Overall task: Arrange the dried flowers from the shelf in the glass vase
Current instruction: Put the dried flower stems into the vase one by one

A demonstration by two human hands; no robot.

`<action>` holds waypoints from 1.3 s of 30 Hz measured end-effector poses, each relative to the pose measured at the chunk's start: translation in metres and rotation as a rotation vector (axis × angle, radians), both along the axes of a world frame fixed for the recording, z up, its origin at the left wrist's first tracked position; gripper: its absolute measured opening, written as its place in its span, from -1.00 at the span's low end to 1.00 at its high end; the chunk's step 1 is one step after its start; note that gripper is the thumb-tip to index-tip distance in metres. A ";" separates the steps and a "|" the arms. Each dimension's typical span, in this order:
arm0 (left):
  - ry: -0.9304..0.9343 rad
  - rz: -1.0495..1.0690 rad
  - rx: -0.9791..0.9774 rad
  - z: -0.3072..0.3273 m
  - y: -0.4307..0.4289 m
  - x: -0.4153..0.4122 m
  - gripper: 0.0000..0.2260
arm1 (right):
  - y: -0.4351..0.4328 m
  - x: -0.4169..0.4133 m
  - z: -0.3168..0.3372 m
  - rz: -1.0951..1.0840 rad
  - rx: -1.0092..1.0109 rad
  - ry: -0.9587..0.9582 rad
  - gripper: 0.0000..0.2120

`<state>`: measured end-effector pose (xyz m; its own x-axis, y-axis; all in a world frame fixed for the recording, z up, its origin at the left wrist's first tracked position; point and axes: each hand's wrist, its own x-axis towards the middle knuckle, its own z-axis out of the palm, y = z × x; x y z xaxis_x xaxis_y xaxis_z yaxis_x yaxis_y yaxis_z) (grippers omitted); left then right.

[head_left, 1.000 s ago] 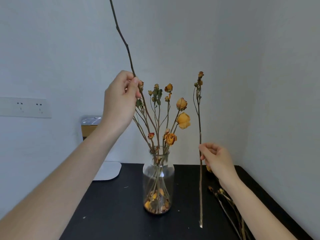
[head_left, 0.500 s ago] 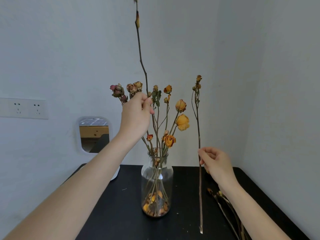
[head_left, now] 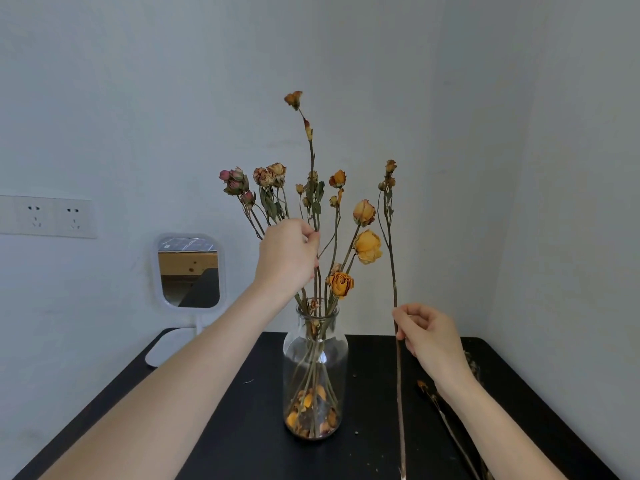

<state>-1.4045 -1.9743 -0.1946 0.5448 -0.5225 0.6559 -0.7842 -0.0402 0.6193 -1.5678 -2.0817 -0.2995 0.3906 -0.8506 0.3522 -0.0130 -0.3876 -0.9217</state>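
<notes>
Lowest in the frame, the long thin brown dried stem (head_left: 392, 258) ends at the bottom edge, right of centre. It stands almost upright, and the right hand (head_left: 429, 337) pinches it partway up between thumb and curled fingers. Loose dried stems (head_left: 446, 422) lie at lower right on the black rectangular table (head_left: 225, 427), close to its right edge. Bare tabletop stretches left of the clear glass bottle-shaped vase (head_left: 315, 368), which stands mid-table, well in from both side edges, already holding dried yellow and pink roses. A narrow gap separates the held stem from the outermost yellow bloom. Above the vase mouth, the left hand (head_left: 287, 258) pinches a tall orange-tipped stem (head_left: 311, 157) standing in the vase. Behind, centre left, a white-framed standing mirror (head_left: 188, 271) sits at the table's back edge, and a white wall socket plate (head_left: 48, 216) lies far left.
</notes>
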 end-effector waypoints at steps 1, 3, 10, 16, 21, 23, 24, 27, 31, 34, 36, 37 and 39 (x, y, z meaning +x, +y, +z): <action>-0.038 0.041 0.020 0.000 -0.001 0.000 -0.85 | 0.000 0.000 -0.001 0.002 0.000 0.001 -0.93; -0.113 0.123 0.108 -0.003 -0.004 0.000 -0.80 | -0.001 0.000 -0.002 0.005 0.003 -0.001 -0.93; -0.264 0.158 -0.016 -0.019 0.004 -0.005 -0.84 | -0.001 0.001 -0.005 0.005 0.004 0.001 -0.95; -0.112 0.192 -0.161 -0.061 0.028 0.020 -0.77 | 0.000 0.002 -0.006 -0.004 0.008 -0.014 -0.93; 0.269 -0.033 -0.055 -0.099 0.023 0.033 -0.59 | 0.006 0.005 0.005 -0.028 -0.021 -0.092 -0.91; 0.370 -0.181 0.110 -0.110 0.017 0.036 -0.33 | 0.009 0.006 0.016 -0.020 -0.037 -0.132 -0.93; 0.393 -0.243 0.185 -0.115 0.013 0.037 -0.26 | 0.011 0.006 0.022 -0.006 -0.042 -0.158 -0.93; 0.436 -0.379 0.299 -0.125 0.001 0.038 -0.41 | 0.018 0.007 0.043 0.039 -0.051 -0.246 -0.90; 0.497 -0.475 0.292 -0.127 -0.009 0.036 -0.60 | 0.025 0.009 0.066 0.062 -0.112 -0.329 -0.92; 0.467 -0.423 0.272 -0.127 -0.012 0.033 -0.51 | 0.028 0.010 0.077 0.064 -0.169 -0.358 -0.91; 0.418 -0.372 0.216 -0.128 -0.013 0.030 -0.51 | 0.028 0.010 0.082 0.066 -0.201 -0.375 -0.90; 0.375 -0.331 0.176 -0.129 -0.014 0.028 -0.52 | 0.027 0.010 0.084 0.064 -0.211 -0.386 -0.89; 0.266 -0.182 0.152 -0.131 -0.015 0.024 -0.45 | 0.026 0.009 0.087 0.056 -0.220 -0.409 -0.88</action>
<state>-1.3810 -1.9892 -0.3256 0.5749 -0.7076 0.4108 -0.5991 -0.0222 0.8003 -1.5585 -2.0558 -0.2123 0.2254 -0.7203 0.6560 0.3604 -0.5639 -0.7430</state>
